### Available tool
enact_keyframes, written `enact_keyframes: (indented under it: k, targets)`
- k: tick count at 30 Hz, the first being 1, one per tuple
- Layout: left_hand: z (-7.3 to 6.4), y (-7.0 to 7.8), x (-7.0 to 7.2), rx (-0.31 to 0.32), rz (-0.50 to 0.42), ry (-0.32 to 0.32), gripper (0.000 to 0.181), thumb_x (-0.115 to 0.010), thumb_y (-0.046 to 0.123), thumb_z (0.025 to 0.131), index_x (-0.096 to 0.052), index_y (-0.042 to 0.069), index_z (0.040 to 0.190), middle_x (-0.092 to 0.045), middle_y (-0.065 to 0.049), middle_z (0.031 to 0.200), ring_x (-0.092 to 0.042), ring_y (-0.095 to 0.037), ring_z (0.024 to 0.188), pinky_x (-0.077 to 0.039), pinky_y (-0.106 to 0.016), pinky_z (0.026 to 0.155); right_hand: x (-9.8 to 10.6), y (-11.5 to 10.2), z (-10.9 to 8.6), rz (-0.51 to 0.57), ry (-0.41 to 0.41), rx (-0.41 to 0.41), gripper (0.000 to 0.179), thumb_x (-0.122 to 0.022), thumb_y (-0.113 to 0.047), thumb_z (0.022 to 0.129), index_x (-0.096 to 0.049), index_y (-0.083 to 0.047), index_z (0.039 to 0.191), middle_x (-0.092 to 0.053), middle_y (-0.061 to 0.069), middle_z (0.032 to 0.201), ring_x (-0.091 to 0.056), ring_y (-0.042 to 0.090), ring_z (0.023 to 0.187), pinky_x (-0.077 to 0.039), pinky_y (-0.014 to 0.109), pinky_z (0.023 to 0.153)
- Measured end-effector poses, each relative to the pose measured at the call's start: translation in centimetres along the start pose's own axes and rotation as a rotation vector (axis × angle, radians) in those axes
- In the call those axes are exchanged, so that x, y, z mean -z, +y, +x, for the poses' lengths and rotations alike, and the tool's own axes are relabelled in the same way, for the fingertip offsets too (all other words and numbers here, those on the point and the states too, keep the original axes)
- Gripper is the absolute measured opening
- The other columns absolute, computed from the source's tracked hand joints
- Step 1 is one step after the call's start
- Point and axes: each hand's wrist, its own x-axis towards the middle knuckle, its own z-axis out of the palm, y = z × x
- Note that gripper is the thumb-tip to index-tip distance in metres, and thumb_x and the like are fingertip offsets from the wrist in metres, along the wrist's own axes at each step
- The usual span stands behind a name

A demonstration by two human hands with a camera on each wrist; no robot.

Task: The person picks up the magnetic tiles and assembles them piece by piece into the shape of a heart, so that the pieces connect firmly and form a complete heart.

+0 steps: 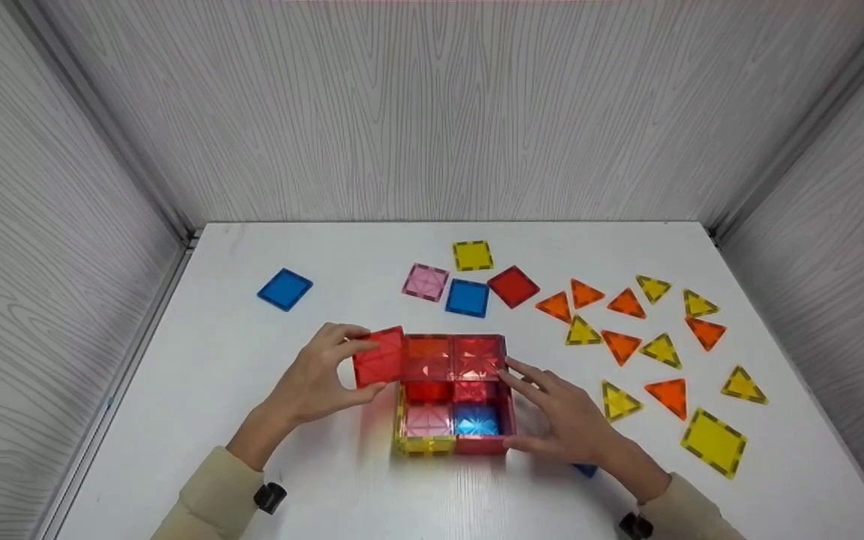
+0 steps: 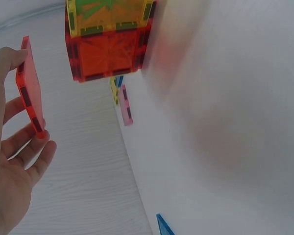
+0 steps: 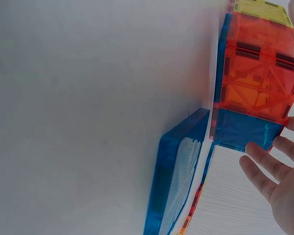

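My left hand (image 1: 327,371) pinches a red square magnetic tile (image 1: 378,358) between thumb and fingers, at the upper left corner of a box built of translucent magnetic tiles (image 1: 428,445). The left wrist view shows this tile (image 2: 30,85) raised on edge, apart from the box's yellow and red side (image 2: 110,51). Red tiles cover the back half of the box top; through the front half, pink and blue squares show at the bottom. My right hand (image 1: 563,416) rests its extended fingers against the box's right side; in the right wrist view the fingertips are near a blue tile (image 3: 245,128).
Behind the box lie pink (image 1: 425,282), yellow (image 1: 472,255), blue (image 1: 467,298) and red (image 1: 514,286) squares. Another blue square (image 1: 285,289) is at far left. Several orange (image 1: 621,346) and yellow triangles (image 1: 661,350) spread rightward, with a yellow square (image 1: 714,442). A blue tile (image 1: 586,470) lies under my right forearm.
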Motion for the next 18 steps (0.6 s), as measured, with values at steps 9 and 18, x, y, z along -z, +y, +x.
enact_keyframes:
  k: [9, 18]
  targets:
    - [-0.8, 2.3, -2.0, -0.060, -0.033, -0.094, 0.056, -0.091, 0.036, 0.081, -0.075, 0.014, 0.130, -0.067, -0.006, 0.134, -0.060, -0.022, 0.128, -0.064, -0.042, 0.094, 0.0, -0.1, 0.0, -0.003, 0.013, 0.018, 0.091, -0.070, -0.071, 0.088, -0.039, -0.032, 0.164, -0.041, -0.003, 0.170, -0.063, 0.021, 0.135, -0.061, 0.048, 0.100]
    - [-1.2, 3.7, -3.7, -0.120, -0.025, -0.185, 0.055, -0.086, 0.046, 0.083, -0.075, 0.018, 0.129, -0.067, -0.004, 0.138, -0.059, -0.021, 0.130, -0.063, -0.040, 0.098, 0.1, 0.0, 0.0, -0.006, 0.020, 0.024, 0.091, -0.072, -0.069, 0.088, -0.039, -0.031, 0.164, -0.042, -0.001, 0.169, -0.066, 0.019, 0.130, -0.062, 0.047, 0.099]
